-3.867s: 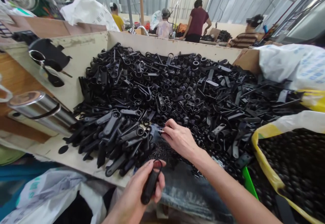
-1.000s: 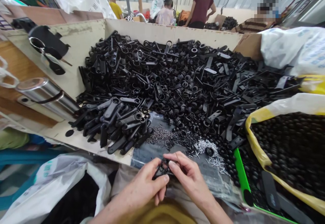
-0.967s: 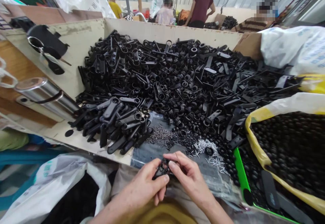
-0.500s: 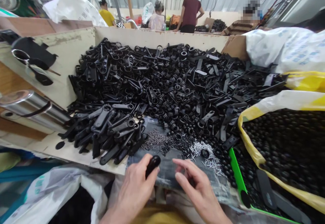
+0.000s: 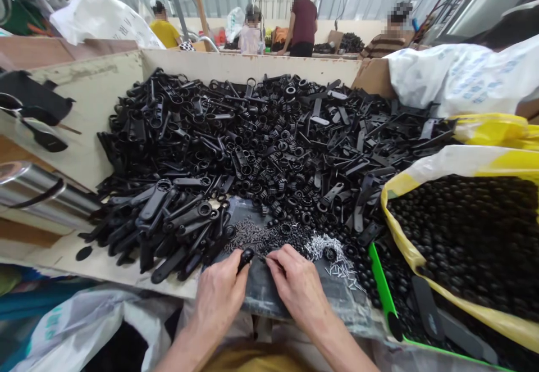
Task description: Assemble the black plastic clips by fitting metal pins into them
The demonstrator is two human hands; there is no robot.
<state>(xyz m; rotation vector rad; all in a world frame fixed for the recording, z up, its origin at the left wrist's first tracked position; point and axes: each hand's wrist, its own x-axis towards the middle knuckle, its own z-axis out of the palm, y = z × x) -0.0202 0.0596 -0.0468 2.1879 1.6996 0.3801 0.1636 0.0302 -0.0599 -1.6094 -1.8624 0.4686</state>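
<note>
My left hand [image 5: 222,286] is closed round a black plastic handle part [image 5: 246,256], whose rounded end sticks out past the thumb. My right hand [image 5: 292,279] is pinched beside it, over the front of the small-parts piles; whatever is between its fingertips is too small to name. Just beyond both hands lie brownish-grey small pins [image 5: 246,234], small black pieces [image 5: 281,239] and silver pins [image 5: 332,251], spread on a dark worn mat [image 5: 261,294].
A big heap of black plastic parts [image 5: 269,147] fills the walled bench. Finished-looking black handles [image 5: 177,214] are stacked at left, near a steel flask [image 5: 42,192]. At right, a yellow-edged sack [image 5: 396,203] holds black balls beside a green strip [image 5: 381,285]. Several people work behind.
My right hand has moved forward and left to the small pieces, its fingers closing into a pinch. My left hand still grips the handle part. The view has shifted slightly.
</note>
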